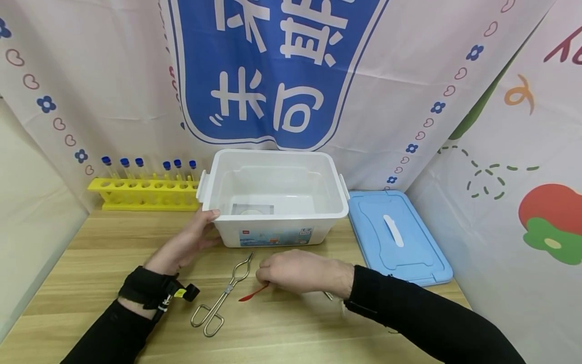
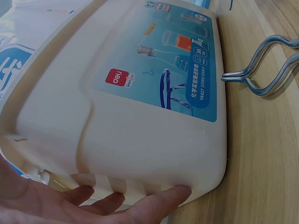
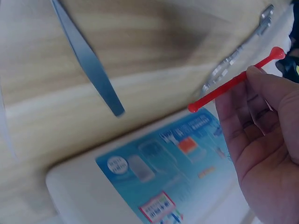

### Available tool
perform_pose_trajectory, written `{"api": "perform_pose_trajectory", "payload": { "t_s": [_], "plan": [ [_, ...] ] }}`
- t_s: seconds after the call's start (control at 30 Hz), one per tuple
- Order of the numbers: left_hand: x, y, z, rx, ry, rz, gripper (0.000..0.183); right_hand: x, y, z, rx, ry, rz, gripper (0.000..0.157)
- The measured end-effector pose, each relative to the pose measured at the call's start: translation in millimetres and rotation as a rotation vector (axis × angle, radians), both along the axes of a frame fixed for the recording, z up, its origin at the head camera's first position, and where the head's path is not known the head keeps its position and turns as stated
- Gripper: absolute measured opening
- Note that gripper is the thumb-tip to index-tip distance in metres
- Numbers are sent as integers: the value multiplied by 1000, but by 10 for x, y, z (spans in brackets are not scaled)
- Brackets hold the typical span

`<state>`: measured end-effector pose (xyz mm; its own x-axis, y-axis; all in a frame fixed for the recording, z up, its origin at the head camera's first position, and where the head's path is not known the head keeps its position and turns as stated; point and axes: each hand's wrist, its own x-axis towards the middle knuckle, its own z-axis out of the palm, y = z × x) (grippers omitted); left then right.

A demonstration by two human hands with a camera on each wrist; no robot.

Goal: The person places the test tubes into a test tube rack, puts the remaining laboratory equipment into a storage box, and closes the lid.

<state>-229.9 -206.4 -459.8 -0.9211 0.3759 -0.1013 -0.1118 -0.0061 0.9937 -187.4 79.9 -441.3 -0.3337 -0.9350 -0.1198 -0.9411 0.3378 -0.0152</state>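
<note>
My left hand (image 1: 195,235) is at the front left corner of a white plastic storage box (image 1: 273,217). Its thumb lies on the rim, and in the left wrist view its extended fingers (image 2: 154,203) touch the end wall. Over the table in front of the box, my right hand (image 1: 295,270) pinches a small red spoon (image 3: 224,91) between thumb and fingers. One end of the spoon points left, toward metal crucible tongs (image 1: 227,289) lying on the table. Metal tweezers (image 3: 91,63) lie near the right hand, mostly hidden beneath that arm in the head view.
A yellow rack (image 1: 150,194) with several blue-capped test tubes stands left of the box. At the right lies a blue lid (image 1: 377,237) with a white strip on it. Inside the box is a clear flat piece (image 1: 252,209). Printed cloth (image 1: 386,116) hangs close behind.
</note>
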Motion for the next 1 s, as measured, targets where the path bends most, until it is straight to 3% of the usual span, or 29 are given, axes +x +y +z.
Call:
{"api": "perform_pose_trajectory", "payload": {
  "t_s": [0.43,1.0],
  "plan": [
    [-4,-2,-2,-3,0,-1,84,-80,49,437,-59,105,-26,8],
    [14,-1,7,6,-6,14,83,-265,160,1179,-219,102,-110,5]
  ]
}}
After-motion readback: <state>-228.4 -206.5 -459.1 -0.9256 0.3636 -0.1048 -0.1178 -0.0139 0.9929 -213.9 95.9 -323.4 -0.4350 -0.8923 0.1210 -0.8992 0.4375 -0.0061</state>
